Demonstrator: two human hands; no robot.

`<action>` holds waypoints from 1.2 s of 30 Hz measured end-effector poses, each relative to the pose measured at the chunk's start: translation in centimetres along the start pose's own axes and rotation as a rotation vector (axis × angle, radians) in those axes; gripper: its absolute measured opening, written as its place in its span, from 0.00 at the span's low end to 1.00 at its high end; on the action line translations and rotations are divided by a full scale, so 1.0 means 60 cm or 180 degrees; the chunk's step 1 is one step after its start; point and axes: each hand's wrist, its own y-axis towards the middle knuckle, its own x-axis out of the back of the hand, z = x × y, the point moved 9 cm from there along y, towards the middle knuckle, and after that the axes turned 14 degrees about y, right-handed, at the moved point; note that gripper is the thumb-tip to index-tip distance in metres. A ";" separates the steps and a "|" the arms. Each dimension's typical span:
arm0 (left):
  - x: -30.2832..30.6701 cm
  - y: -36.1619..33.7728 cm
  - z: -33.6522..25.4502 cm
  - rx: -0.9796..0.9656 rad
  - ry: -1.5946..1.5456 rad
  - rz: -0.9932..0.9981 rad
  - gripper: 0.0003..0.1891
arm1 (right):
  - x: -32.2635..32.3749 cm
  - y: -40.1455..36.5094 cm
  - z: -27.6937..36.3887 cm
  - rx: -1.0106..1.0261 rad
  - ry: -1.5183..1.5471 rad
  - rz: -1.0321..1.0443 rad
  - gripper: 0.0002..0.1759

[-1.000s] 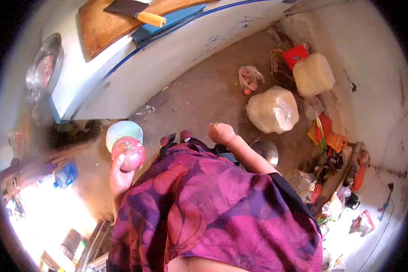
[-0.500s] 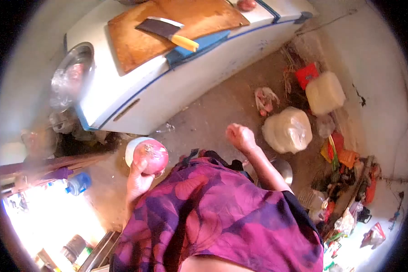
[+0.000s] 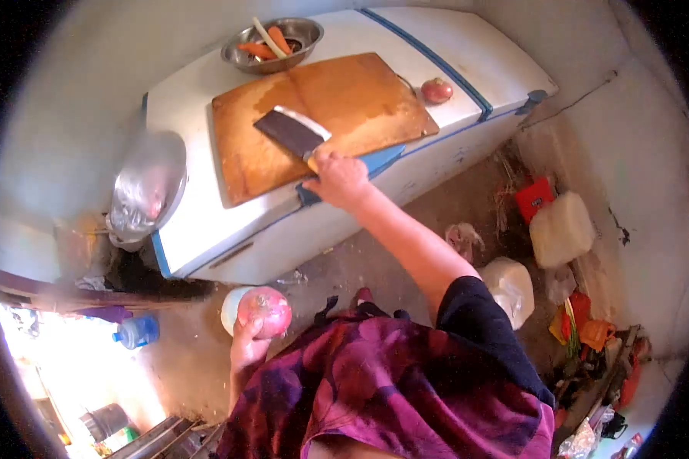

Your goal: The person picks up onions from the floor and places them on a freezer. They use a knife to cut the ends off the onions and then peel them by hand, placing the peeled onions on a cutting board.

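Observation:
My left hand holds a large red onion low in front of my purple patterned clothing. My right hand reaches out and closes on the handle of a dark cleaver, whose blade lies flat on a wooden cutting board. The board rests on top of a white chest freezer.
A metal bowl with carrot pieces and a small red onion sit on the freezer; a lidded metal pot sits at its left end. On the floor: a pale bowl, a blue bottle, a white jug, bags and clutter at right.
My view has tilted up onto the freezer top. My right hand rose from near my waist and took hold of the cleaver handle. The left hand still holds the onion.

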 end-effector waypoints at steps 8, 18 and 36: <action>-0.057 0.072 0.010 -0.0188 -0.0212 -0.0131 0.34 | -0.029 0.079 -0.019 0.0174 0.0577 0.0510 0.18; -0.168 0.182 -0.057 0.0213 0.0128 0.0963 0.33 | 0.201 -0.122 -0.095 0.0460 0.3135 -0.1441 0.35; -0.564 0.284 0.195 0.1587 0.1281 0.2237 0.35 | 0.140 -0.716 -0.484 -0.2821 0.1710 -0.2883 0.15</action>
